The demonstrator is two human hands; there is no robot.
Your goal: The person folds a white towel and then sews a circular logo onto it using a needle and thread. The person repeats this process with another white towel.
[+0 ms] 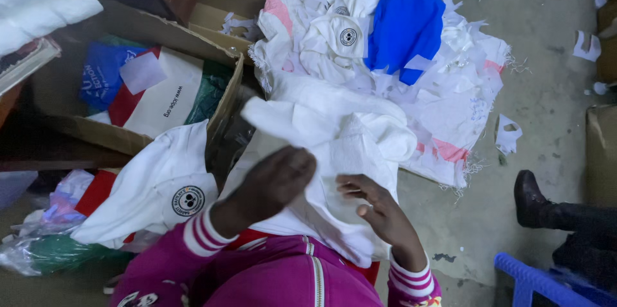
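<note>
- Left hand (pixel 273 181) laid knuckles-up on a white garment (pixel 334 153), fingers curled down over the cloth; whether cloth is pinched under them cannot be told from above.
- Right hand (pixel 379 207) at the garment's right edge, fingers bent and closed round a fold of the white fabric, thumb side turned toward the left hand.
- White garment bunched between and beyond both hands, draped over the lap and reaching away toward the heap on the floor.
- Magenta jacket with striped white cuffs (pixel 202 233) on both arms, zip running down the middle.
- Just left of the left hand, another white piece with a round black badge (pixel 188 201), lying over red and clear plastic wrapping.
- Beyond the hands, a pile of white pieces on a pink-striped woven sack (pixel 450 146), with a bright blue cloth (pixel 405 24) on top and more round-badged white pieces (pixel 347 37) beside it.
- Upper left, an open cardboard box (pixel 225 98) holding blue, red, white and green folded items.
- White fabric offcuts (pixel 508 133) scattered on the grey concrete floor (pixel 553 56).
- Far right, a dark shoe (pixel 530 198), probably another person's, near a blue plastic stool (pixel 533 278).
</note>
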